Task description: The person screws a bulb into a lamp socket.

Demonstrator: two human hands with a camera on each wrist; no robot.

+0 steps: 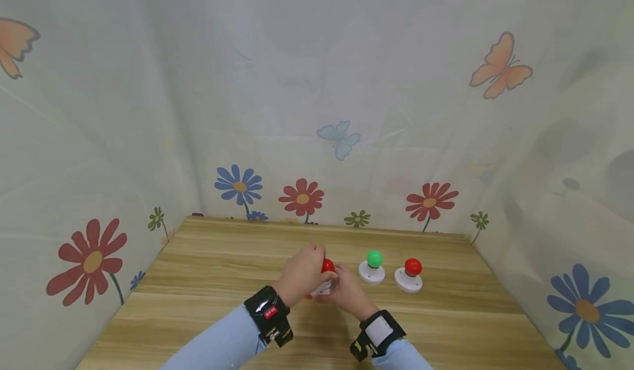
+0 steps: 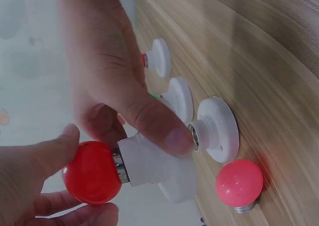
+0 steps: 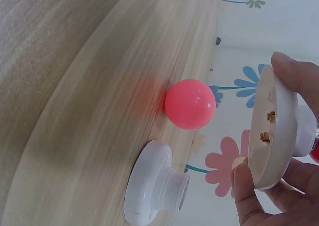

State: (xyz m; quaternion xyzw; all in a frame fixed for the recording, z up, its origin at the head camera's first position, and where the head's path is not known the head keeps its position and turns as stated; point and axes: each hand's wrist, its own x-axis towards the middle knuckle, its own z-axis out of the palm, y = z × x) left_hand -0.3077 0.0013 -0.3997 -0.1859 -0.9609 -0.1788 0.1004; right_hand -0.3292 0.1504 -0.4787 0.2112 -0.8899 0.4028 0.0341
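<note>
Grip of the left hand [image 1: 303, 272] is closed round a glossy red bulb [image 2: 92, 172], thumb on one side and fingers on the other. Right hand's [image 1: 349, 293] grip is closed too, its fingers and thumb on a white lamp holder [image 2: 144, 163]. The two pieces are held together above the worktop [image 1: 223, 260], the bulb's metal thread meeting the holder's mouth with part of the thread showing. On the holder's underside, turned to the right wrist camera, are two brass screws [image 3: 270, 116]. Each wrist carries a black strap [image 1: 267, 309] with a small device, just beyond the cuff of a light blue sleeve [image 1: 218, 339].

Below the hands, a pinkish red bulb [image 2: 239, 182] lies on its side on the worktop. Just beside it a second white holder [image 2: 218, 131] stands on its base, mouth up; the bulb's thread points away from it.

Farther to the right, a green bulb [image 1: 374, 258] sits upright in a white holder [image 1: 371, 275], and next to that another red bulb [image 1: 413, 266] sits in its own round base [image 1: 408, 282].

Behind the worktop hangs a pale curtain [image 1: 386, 56] printed with flowers [image 1: 302, 198] and butterflies [image 1: 501, 67].
</note>
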